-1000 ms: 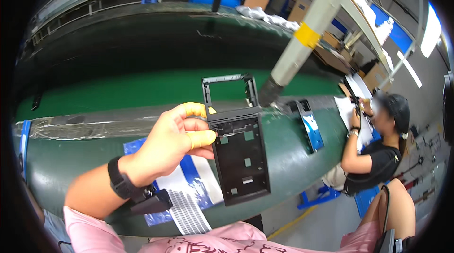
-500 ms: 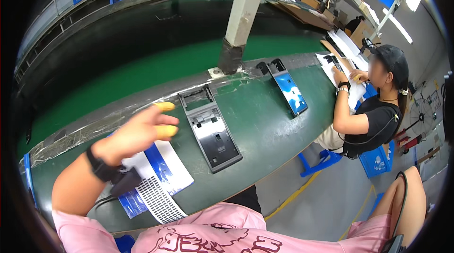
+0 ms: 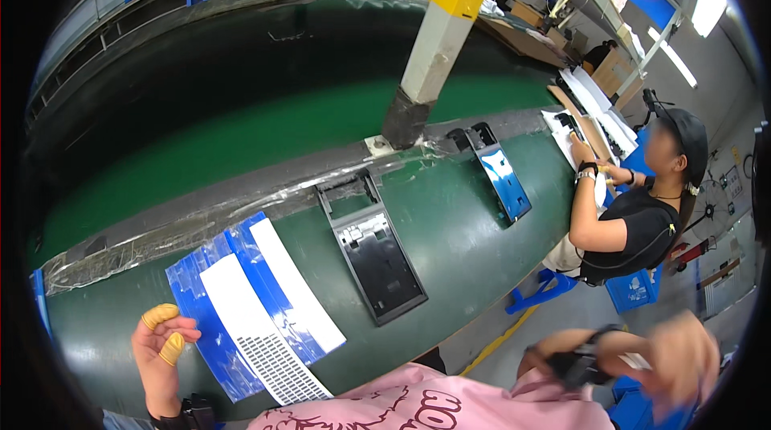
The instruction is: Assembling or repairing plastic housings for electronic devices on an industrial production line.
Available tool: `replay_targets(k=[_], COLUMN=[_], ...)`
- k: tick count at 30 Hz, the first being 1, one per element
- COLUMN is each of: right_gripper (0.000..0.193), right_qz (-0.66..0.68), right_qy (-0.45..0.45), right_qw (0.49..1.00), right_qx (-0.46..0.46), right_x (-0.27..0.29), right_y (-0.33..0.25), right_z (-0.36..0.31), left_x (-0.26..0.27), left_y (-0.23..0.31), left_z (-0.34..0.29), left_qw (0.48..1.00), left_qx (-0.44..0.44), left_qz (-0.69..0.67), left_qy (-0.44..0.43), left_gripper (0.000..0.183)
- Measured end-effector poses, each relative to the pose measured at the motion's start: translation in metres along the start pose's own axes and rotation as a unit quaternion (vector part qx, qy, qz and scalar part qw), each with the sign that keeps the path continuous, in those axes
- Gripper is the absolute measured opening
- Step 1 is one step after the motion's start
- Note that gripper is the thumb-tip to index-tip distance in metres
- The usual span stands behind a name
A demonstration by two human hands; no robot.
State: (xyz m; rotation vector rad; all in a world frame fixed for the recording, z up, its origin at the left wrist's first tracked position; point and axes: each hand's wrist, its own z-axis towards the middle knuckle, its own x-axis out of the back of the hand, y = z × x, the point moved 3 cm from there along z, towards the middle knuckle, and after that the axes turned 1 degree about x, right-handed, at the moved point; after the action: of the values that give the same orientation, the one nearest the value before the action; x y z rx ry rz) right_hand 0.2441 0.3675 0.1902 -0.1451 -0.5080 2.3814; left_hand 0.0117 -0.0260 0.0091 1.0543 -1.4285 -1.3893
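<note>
My left hand (image 3: 165, 350), with yellow finger cots on thumb and forefinger, is beside the left edge of a blue sheet (image 3: 193, 285). Its fingers are bent but apart, with nothing between them. On the sheet lie two white label strips; the left label strip (image 3: 277, 362) carries rows of small dark labels at its near end. My right hand (image 3: 683, 362) is off the table at the lower right, smeared by motion, so its fingers cannot be read. A small white bit (image 3: 634, 362) shows beside it. Right of the sheet a black plastic housing (image 3: 381, 265) lies flat, its frame-like opening at the far end.
Farther right lies a second housing (image 3: 503, 181) with shiny blue film. A co-worker (image 3: 634, 221) in a black cap handles a dark part over white sheets. A post (image 3: 438, 44) rises from the table's far side. A blue stool (image 3: 542, 292) stands near the co-worker.
My left hand has drawn back toward the lower left, uncovering the blue sheet and label strips. My right hand has come into sight at the lower right. The view has shifted slightly.
</note>
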Motion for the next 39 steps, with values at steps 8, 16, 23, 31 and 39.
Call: replay_targets(k=[8,16,23,31,39], right_gripper=[0.026,0.025,0.029,0.028,0.013], right_qz=[-0.247,-0.584,-0.645,-0.516,-0.381], right_qy=[0.499,0.33,0.223,0.475,0.63], right_qw=[0.601,0.544,0.513,0.621,0.642], right_qx=[-0.574,-0.503,-0.521,-0.348,-0.214], right_x=[0.1,0.12,0.152,0.202,0.254], right_y=[0.139,0.138,0.135,0.055,-0.01], right_z=[-0.139,-0.104,-0.111,-0.068,-0.049], left_x=[0.018,0.017,0.006,0.004,0.005], left_y=[-0.031,-0.019,-0.012,-0.018,-0.02], left_z=[0.03,0.027,0.02,0.025,0.028], left_qw=[0.982,0.987,0.987,0.985,0.987], left_qx=[-0.012,-0.031,0.021,0.033,0.014], left_qz=[-0.178,-0.153,-0.144,-0.155,-0.153], left_qy=[0.066,0.039,0.069,0.066,0.04], left_gripper=[0.034,0.034,0.027,0.024,0.024])
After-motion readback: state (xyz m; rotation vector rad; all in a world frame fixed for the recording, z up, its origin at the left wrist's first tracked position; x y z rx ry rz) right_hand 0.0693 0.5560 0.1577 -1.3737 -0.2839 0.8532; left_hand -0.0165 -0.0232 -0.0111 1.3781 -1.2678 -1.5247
